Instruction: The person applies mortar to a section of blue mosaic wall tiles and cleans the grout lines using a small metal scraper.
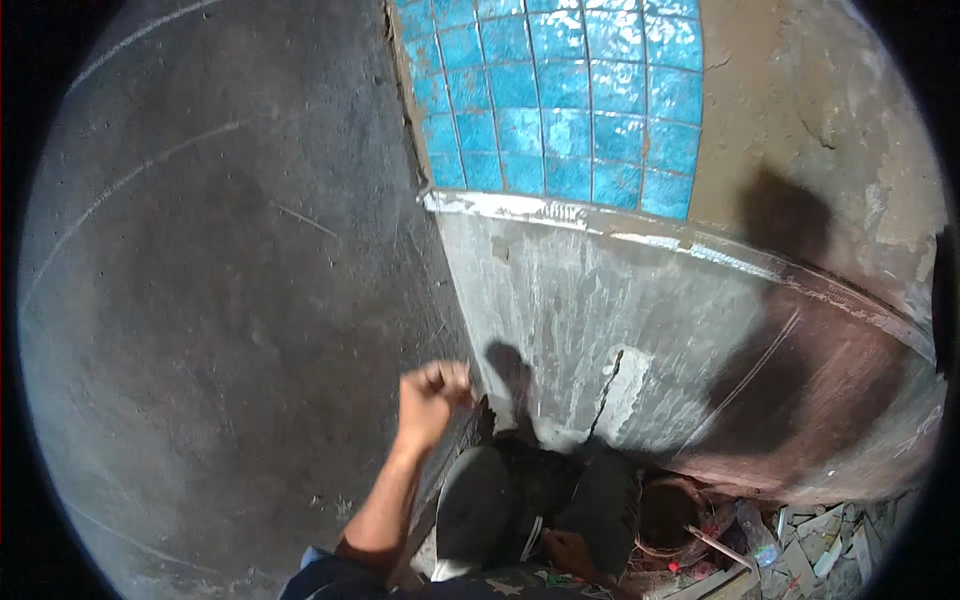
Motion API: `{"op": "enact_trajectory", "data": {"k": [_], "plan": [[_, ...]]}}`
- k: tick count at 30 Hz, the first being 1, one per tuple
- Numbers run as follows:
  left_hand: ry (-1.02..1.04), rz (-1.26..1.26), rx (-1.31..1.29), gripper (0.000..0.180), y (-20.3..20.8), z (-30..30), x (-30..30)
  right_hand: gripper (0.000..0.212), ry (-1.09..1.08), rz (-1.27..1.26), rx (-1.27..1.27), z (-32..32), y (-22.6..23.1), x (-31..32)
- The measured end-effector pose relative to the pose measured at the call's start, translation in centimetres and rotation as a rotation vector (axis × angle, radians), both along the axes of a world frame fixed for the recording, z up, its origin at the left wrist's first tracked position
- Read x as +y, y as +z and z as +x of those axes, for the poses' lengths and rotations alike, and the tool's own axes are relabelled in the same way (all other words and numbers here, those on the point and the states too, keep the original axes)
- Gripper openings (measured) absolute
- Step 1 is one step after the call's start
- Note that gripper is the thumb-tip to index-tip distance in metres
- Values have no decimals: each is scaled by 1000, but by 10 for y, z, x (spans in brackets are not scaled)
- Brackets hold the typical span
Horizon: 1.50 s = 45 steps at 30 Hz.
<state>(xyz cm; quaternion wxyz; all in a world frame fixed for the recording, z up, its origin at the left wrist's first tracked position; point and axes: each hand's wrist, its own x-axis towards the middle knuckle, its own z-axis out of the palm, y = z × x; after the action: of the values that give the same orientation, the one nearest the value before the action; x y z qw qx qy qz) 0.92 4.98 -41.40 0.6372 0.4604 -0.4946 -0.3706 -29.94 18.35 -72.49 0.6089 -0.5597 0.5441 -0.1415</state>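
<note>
My left hand (436, 393) is raised beside the dark grey wall (230, 300), near the corner where it meets a lighter wall. Its fingers are curled in and slightly blurred; whatever they hold, if anything, is hidden. Low down in front of my dark trousers (475, 505) is my right hand (568, 552), in shadow. It looks closed, and I cannot make out anything in it. Above, glossy blue tiles (570, 90) cover part of the wall in a grid. Their lower edge rests along a pale, mortar-smeared strip (600, 218).
Bare brown mortar (760, 110) lies right of the tiles. Below the strip, the grey wall (520, 290) carries a rough patch with a dark crack (605, 395). At lower right stand a round bucket (668, 515), a stick (718, 546), a clear plastic bottle (757, 535) and broken scraps (830, 545).
</note>
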Motion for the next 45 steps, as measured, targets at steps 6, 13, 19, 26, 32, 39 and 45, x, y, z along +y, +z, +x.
{"op": "enact_trajectory", "data": {"k": [6, 13, 19, 26, 32, 39, 45], "plan": [[490, -388, -579, 9, 156, -16, -41, 44, 205, 14, -415, -41, -35, 36], [714, -388, -815, 21, 190, 3, -63, 51, 219, 227, 132, -69, 47, 7], [610, -327, -508, 15, 171, -1, -74, 13, 187, -385, -586, -56, 162, -117], [680, -447, -587, 17, 171, 3, -89, 16, -147, -1206, -324, 62, 451, -178], [742, -452, -626, 21, 185, -1, -101, 7, -134, -2102, 27, 126, 537, -259], [803, -407, -591, 21, 187, -5, -104, 9, -81, -2371, 354, 152, 544, -290], [779, -349, -596, 21, 190, -4, -104, 13, -94, -2436, 461, 159, 550, -291]]}}
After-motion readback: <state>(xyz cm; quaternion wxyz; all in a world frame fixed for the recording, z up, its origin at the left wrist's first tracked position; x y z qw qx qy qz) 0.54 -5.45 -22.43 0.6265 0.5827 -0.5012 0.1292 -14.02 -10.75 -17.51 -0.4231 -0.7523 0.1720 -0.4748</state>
